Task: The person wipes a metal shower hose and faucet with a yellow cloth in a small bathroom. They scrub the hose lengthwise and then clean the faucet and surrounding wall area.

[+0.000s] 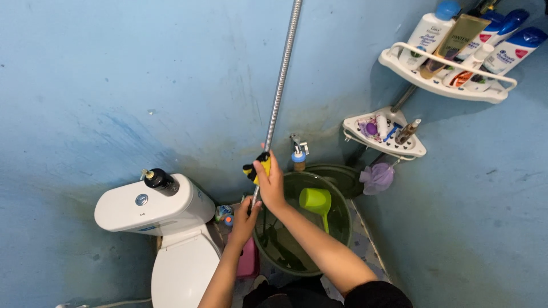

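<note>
Floating in water bucket point(285, 259) (green dipper point(317, 202))

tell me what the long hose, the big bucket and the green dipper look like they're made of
Hose: probably metal, a ribbed, shiny silver sleeve catching the light. Bucket: likely plastic, with a smooth, dark green, slightly translucent wall. Dipper: plastic by its look, bright lime, glossy and moulded in one piece with its handle.
</note>
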